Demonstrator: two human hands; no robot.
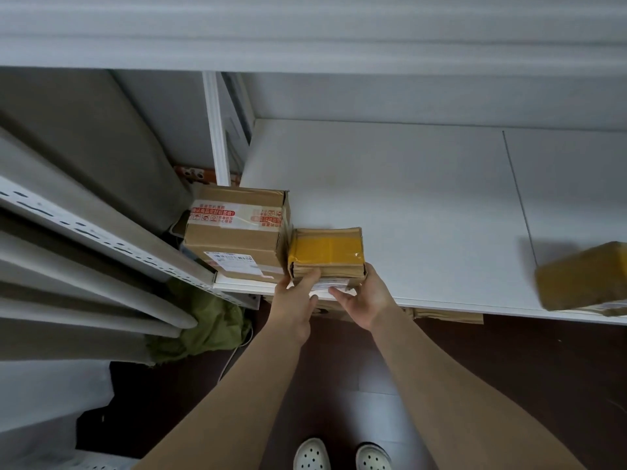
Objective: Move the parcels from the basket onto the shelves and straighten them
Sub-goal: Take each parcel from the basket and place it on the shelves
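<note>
At the near edge of the white shelf (424, 198), a small parcel (325, 252) with yellow tape on top sat flat on the board. Its near end stuck out a little over the edge. Both hands were on it. The left hand (295, 303) had its fingers (310, 278) out straight and pressed on the near left part of the parcel. The right hand (368, 300) held the near right corner, with the fingers bent round the side and the thumb on the white label in front. It looked like the person was squaring the parcel up.

Just to the left, touching it or almost touching it, stood a big cardboard box (237, 232) with red printed tape. It was already on the shelf at the left end. Far to the right, at the near edge, lay another yellow-taped parcel (583, 279), blurry and a bit crooked. It may need to be set straight.

Most of the shelf behind was bare. Under the shelf, the edge of a flat brown parcel (448, 315) peeked out on a lower level.

So at least three parcels were up and one was being tidied. The basket could not be picked out for sure, so how many parcels were left could not be told.

On the dark floor (509, 368) lay a green cloth (207, 327) to the left, and the person's white shoes (312, 454) showed at the bottom.
</note>
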